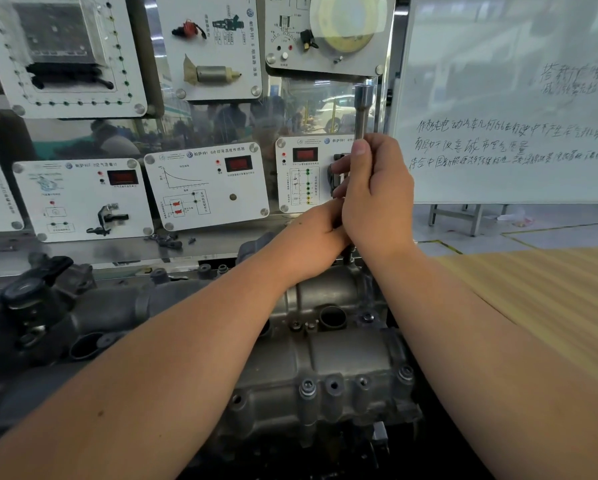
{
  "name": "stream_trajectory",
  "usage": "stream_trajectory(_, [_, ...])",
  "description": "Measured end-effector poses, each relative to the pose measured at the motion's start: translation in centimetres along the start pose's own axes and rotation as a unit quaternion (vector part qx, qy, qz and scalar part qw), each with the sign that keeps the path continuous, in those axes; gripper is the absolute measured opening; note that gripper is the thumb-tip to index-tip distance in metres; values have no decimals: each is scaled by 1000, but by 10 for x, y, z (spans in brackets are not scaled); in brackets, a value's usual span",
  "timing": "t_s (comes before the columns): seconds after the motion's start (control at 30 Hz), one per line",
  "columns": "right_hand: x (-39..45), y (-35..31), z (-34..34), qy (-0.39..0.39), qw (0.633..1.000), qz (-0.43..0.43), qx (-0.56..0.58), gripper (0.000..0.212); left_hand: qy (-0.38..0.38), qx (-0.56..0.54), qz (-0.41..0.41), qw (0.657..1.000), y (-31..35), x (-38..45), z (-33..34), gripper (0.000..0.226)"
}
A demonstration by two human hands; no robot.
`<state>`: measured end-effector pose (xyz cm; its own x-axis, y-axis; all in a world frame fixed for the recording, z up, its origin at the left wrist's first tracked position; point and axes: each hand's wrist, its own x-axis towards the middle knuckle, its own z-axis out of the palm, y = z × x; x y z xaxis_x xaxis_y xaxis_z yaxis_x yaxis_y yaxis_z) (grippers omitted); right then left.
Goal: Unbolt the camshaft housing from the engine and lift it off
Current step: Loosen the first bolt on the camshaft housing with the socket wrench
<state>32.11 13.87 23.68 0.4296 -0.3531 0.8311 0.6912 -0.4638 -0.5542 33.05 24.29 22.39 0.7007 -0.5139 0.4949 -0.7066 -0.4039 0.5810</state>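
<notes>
An upright silver metal socket wrench (362, 112) is clenched by the right hand (377, 192) and left hand (316, 237) above the grey cast-metal camshaft housing (328, 358).

Both my bare forearms reach forward and meet ahead of me. My right hand (377, 192) is raised, fingers curled in a closed grip, thumb pointing up. My left hand (313, 237) sits just below, touching it, fingers wrapped closed.

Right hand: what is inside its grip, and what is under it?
The right hand grips an upright socket wrench. Below, the left hand covers the shaft; its tip at the camshaft housing is hidden.
</notes>
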Motion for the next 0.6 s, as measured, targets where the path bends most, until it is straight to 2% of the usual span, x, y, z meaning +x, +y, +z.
stream_trajectory(0.07, [0, 0, 0, 4, 1000, 9, 12, 13, 0, 2, -1, 1000, 0, 0, 0, 22])
stream_trajectory(0.2, [1, 1, -1, 1, 1000, 7, 22, 12, -1, 23, 3, 1000, 0, 1, 0, 13])
stream_trajectory(0.33, [1, 1, -1, -2, 1000, -12, 3, 3, 3, 12, 10, 1000, 0, 0, 0, 22])
stream_trajectory(0.47, [1, -1, 0, 4, 1000, 4, -8, 16, 1, 6, 4, 1000, -1, 0, 1, 24])
stream_trajectory(0.6, [1, 0, -1, 4, 1000, 13, 18, 8, 1, 17, 6, 1000, -1, 1, 0, 18])
